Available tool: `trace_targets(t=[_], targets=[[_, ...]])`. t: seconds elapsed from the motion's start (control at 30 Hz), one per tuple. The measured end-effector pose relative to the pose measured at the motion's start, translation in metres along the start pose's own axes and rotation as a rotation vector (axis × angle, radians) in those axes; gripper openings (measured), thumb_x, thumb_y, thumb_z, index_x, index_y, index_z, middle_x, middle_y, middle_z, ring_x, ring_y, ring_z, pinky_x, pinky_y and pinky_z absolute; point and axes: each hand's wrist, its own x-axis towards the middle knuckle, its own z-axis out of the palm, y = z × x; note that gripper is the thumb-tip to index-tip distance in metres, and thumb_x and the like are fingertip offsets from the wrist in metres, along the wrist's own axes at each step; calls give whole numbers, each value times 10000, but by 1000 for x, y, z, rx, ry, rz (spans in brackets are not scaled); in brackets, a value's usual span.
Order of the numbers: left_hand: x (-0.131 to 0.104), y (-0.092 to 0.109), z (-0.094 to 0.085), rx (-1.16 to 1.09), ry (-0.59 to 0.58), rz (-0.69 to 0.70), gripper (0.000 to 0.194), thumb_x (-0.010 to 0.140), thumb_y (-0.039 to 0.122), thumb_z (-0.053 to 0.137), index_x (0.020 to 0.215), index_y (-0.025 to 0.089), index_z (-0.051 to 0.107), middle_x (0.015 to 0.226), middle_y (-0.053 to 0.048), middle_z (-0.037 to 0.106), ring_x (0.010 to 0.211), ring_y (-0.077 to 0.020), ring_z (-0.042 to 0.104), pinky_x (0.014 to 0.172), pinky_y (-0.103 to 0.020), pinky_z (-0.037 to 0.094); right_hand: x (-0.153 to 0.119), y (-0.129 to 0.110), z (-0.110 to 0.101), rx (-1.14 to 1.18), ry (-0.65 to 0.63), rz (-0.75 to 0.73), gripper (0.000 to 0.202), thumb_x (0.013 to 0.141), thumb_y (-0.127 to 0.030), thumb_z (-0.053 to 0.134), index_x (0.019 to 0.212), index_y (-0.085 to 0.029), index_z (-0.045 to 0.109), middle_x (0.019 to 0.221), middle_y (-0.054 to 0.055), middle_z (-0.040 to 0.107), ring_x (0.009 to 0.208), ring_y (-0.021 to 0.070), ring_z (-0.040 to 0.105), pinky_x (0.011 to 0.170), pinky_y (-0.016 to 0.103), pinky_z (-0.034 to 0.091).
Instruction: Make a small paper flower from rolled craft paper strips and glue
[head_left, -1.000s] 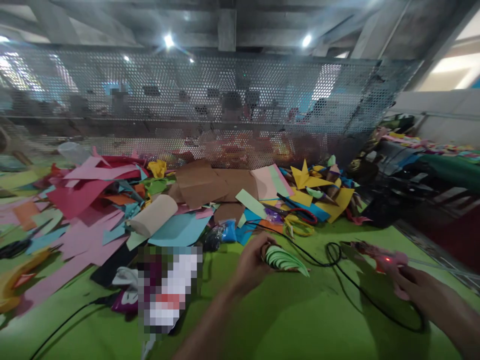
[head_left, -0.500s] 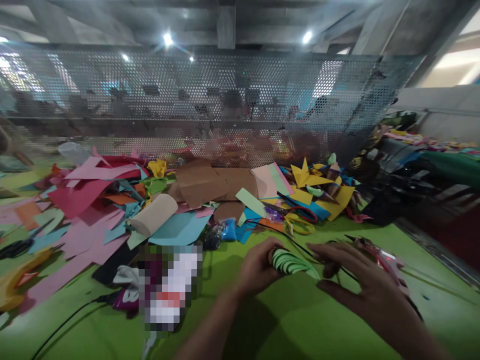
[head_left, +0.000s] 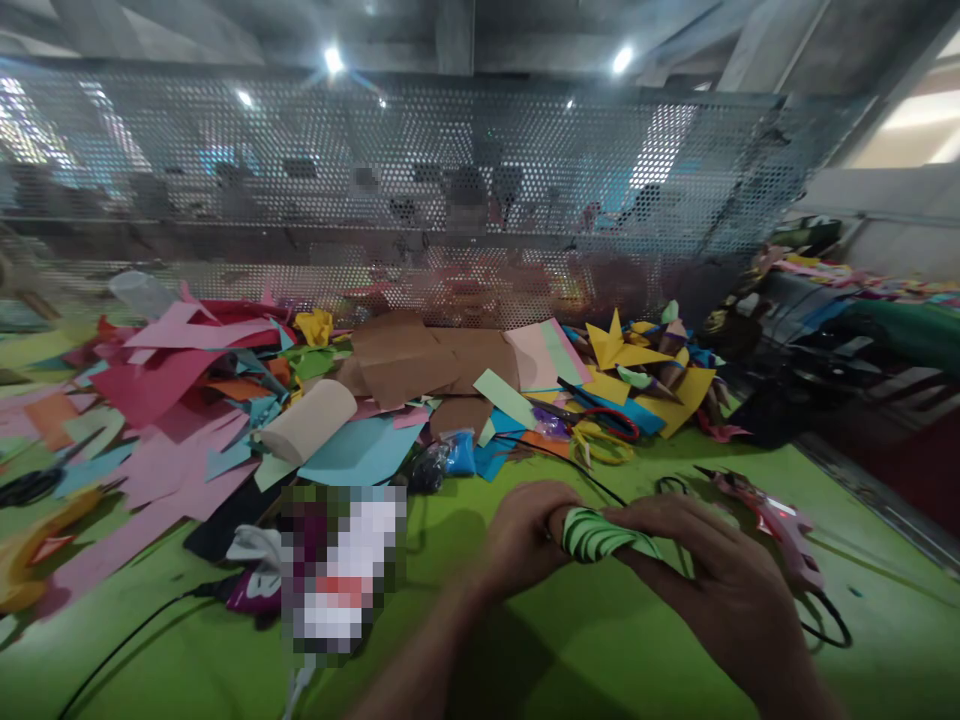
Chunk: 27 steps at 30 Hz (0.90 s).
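Note:
A layered green paper piece [head_left: 596, 537], its strips curved and overlapping, is held above the green tabletop between both my hands. Around its left end the fingers of my left hand [head_left: 529, 535] are closed. My right hand [head_left: 701, 560] pinches its right end between thumb and fingers. A brownish bit shows at the left end beside my left fingers, but I cannot make out what it is. Right of my right hand lies a pink glue gun [head_left: 784, 525] with a red light and a black cord.
Paper scraps in many colours lie along the back, with a beige roll [head_left: 309, 420], brown paper [head_left: 405, 365], red-handled scissors [head_left: 611, 420] and yellow-handled scissors [head_left: 600, 445]. A blurred-out white object [head_left: 345, 570] sits left of my hands. A perforated metal screen [head_left: 450, 150] stands behind.
My right hand has moved left and closed on the right end of the green paper piece, which it was apart from before. My left hand still holds the other end, slightly farther right.

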Motion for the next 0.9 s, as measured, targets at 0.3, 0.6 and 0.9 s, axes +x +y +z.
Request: trace_targets(t=[0.3,0.6,0.9], targets=[[-1,0,0,42,-60,-17,162,727,248,748,857,209,659,835,-30,694,799,-205,616,731,-292,419,-4,2,3,-9,7,36,134,846,-226,717,967,-285,717,837,-10,758,742,175,722,684,248,582],[0,1,-1,-18,-96,-45,148,752,269,742,813,193,631,769,-7,641,735,-174,572,696,-272,396,-2,0,4,-6,14,67,91,840,-231,704,916,-272,735,800,4,757,707,187,720,644,264,580],[2,5,-3,-289,-109,-143,200,763,315,739,817,187,595,799,-15,605,762,-173,550,667,-257,424,-4,6,7,-42,-14,85,279,867,-256,689,1144,-286,688,972,33,757,824,207,719,693,289,584]])
